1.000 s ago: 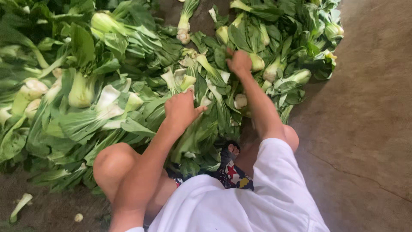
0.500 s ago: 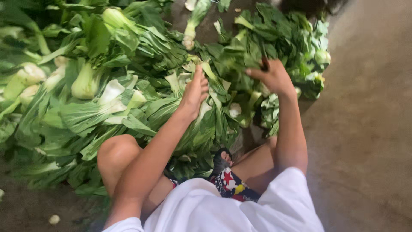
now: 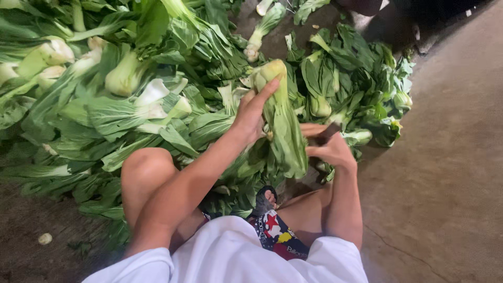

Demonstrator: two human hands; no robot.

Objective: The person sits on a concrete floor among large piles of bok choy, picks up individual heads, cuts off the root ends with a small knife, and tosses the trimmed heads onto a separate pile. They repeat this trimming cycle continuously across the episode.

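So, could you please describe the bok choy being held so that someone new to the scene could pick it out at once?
A big heap of bok choy covers the concrete floor ahead of the crouching person. Near the heap's front edge, the left hand grips one bunch, with the right hand at its leaves. It alone is lifted off the heap, pale stem end up and leaves hanging down.

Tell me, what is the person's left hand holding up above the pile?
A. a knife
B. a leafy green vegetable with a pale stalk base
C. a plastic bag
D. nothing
B: the left hand grips a green leafy vegetable, pale base up, leaves hanging.
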